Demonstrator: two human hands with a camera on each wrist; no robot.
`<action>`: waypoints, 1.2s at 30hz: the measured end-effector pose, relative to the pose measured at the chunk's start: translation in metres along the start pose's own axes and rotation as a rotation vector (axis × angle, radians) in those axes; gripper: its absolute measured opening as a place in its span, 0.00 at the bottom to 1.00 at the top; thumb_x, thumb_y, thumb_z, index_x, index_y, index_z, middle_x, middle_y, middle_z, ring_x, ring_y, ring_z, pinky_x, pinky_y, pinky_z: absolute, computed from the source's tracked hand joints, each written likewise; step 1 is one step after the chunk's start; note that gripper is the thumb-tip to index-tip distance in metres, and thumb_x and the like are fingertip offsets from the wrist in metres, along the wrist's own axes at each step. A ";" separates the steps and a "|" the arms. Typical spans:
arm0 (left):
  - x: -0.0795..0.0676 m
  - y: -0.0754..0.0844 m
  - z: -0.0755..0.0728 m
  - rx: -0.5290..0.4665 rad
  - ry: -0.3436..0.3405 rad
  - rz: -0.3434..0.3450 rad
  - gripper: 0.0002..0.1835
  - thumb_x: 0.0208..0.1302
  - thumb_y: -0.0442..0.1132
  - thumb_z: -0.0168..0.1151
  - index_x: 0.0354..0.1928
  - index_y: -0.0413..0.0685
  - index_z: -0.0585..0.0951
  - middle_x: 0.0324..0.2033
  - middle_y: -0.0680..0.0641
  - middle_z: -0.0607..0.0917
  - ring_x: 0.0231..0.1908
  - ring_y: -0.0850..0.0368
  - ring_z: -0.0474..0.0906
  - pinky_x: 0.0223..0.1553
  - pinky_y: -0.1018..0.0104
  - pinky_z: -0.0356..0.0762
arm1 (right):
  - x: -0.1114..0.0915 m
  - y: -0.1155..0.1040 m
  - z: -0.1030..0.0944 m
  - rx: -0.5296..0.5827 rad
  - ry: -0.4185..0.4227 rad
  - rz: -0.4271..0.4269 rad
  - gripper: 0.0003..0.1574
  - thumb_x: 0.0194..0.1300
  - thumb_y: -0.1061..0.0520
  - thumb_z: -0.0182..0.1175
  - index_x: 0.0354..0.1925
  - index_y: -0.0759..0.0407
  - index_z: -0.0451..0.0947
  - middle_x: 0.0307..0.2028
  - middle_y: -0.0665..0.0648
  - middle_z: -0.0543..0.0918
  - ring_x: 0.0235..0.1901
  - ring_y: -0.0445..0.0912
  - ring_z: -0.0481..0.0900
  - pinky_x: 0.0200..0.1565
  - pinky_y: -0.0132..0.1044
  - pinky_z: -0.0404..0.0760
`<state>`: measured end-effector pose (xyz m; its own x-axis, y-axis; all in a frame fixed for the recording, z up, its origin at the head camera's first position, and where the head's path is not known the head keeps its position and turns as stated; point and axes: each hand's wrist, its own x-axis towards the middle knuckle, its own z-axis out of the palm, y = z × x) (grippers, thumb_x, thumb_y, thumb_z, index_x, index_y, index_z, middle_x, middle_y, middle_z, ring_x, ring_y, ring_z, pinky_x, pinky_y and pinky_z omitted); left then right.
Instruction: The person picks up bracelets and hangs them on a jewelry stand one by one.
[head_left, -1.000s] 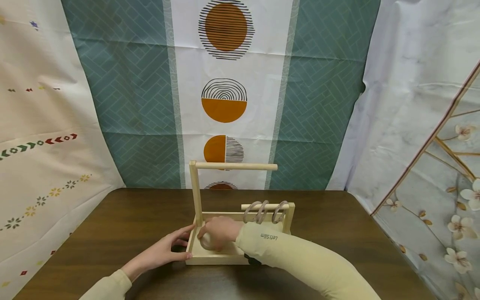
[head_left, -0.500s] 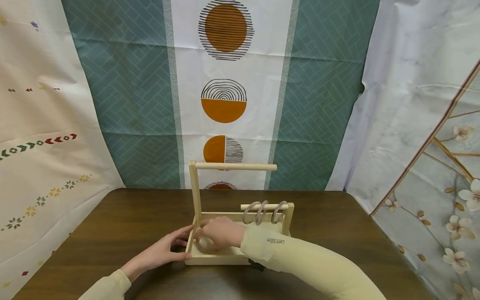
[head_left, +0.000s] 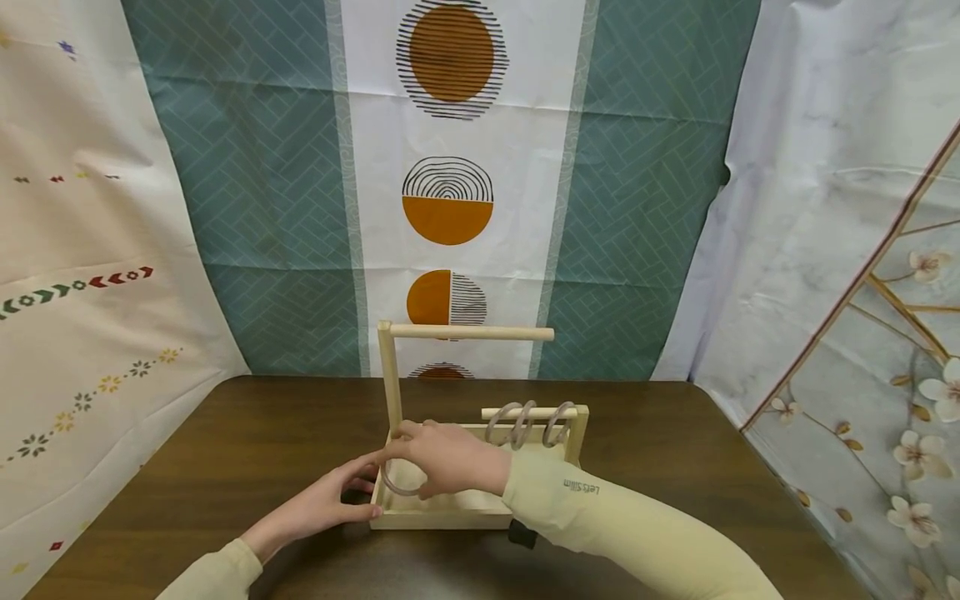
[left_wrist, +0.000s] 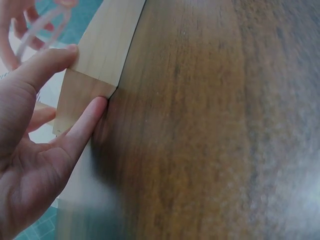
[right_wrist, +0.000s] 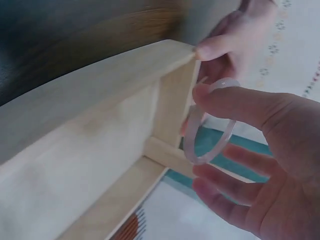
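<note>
My right hand pinches a pale, see-through bangle between thumb and fingers. It holds the bangle over the left end of a pale wooden stand with a tray base. In the right wrist view, the bangle hangs tilted from the thumb, with the other fingers spread below. My left hand grips the tray's left end, thumb at the front corner and fingers toward the back. Seen from the left wrist, one finger presses against the wooden corner.
A tall post carries the upper bar over the tray. On the lower bar at the right hang several bangles. The dark wooden table ends at patterned cloths behind and on both sides.
My right hand has raised the bangle from the tray floor and turned so the ring shows below the fingers. My left hand has kept its place on the tray.
</note>
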<state>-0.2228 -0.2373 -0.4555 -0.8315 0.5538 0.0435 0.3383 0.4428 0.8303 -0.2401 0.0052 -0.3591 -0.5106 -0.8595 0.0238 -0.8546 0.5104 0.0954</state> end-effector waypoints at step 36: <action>0.001 0.000 0.000 0.009 0.007 -0.049 0.45 0.65 0.44 0.66 0.77 0.41 0.54 0.63 0.34 0.72 0.59 0.39 0.73 0.52 0.53 0.76 | -0.048 0.026 -0.080 0.366 0.221 0.004 0.46 0.57 0.54 0.72 0.70 0.41 0.65 0.58 0.43 0.74 0.36 0.38 0.73 0.38 0.27 0.75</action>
<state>-0.2230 -0.2366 -0.4554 -0.8504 0.5262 0.0066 0.3006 0.4755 0.8268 -0.2302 0.0578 -0.2785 -0.5156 -0.8225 0.2401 -0.8501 0.4561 -0.2633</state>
